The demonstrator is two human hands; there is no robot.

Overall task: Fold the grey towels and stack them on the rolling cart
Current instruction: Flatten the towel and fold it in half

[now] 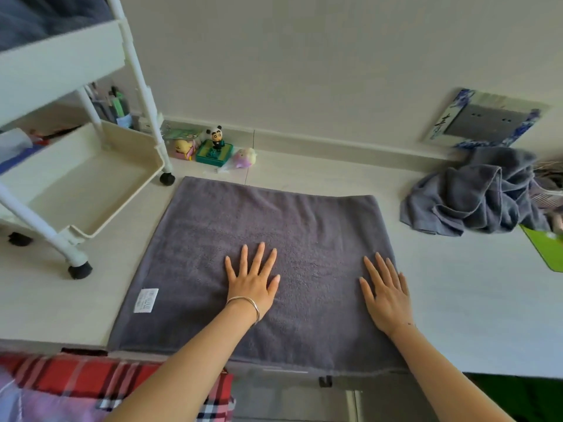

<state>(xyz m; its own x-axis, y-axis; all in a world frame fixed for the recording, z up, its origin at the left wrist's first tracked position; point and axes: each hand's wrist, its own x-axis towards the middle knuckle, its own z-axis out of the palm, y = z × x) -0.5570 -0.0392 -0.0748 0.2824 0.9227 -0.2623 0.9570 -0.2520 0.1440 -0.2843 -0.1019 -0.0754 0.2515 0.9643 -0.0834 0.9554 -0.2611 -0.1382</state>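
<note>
Grey towel (274, 226) is smoothed flat on the surface (457, 300) by left hand (253, 281) and right hand (385, 295), fingers straight, nothing gripped; folding judged next.

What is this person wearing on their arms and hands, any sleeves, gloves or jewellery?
Both forearms are bare: no sleeves, no gloves. The left hand has a thin silver bangle round its wrist. The right hand wears nothing, and no rings show on either.

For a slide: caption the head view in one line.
Left hand and right hand flat on a spread grey towel; rolling cart left, crumpled towels right.
</note>
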